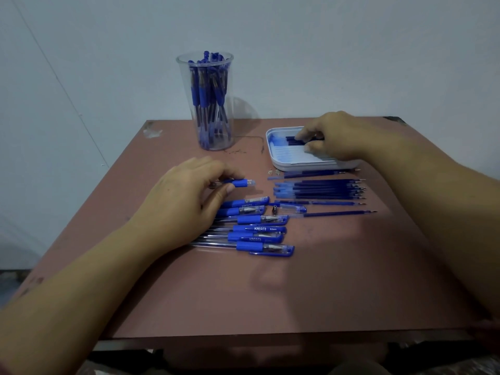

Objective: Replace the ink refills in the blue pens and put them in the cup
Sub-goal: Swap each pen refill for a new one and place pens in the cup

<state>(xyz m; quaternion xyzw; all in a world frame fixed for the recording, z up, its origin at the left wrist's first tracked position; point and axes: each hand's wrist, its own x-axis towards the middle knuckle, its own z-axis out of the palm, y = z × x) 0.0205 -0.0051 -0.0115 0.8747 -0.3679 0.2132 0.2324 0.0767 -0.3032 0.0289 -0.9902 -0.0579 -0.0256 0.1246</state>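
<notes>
- Left hand (189, 196) pinches a pen (239, 182) beside the pen row (257, 228); right hand (334, 139) is on the refills (293, 140) in the tray (273, 155), can't tell if it's gripping one.
- Mid-swap, I'd say. Next: refill into pen, then cup (205, 104).

Single head view, wide-angle, worn by the person. It looks forward and down across the table (270, 293) from its near edge. Both forearms come in from the bottom corners. The left hand (184, 196), pinching a pen (240, 183), sits mid-frame and the right hand (332, 139) is further up and right. The table fills the lower two thirds, with the wall (324, 50) above it. The cup (205, 104) stands near the far edge, left of centre. The view is close and the hands look large.
</notes>
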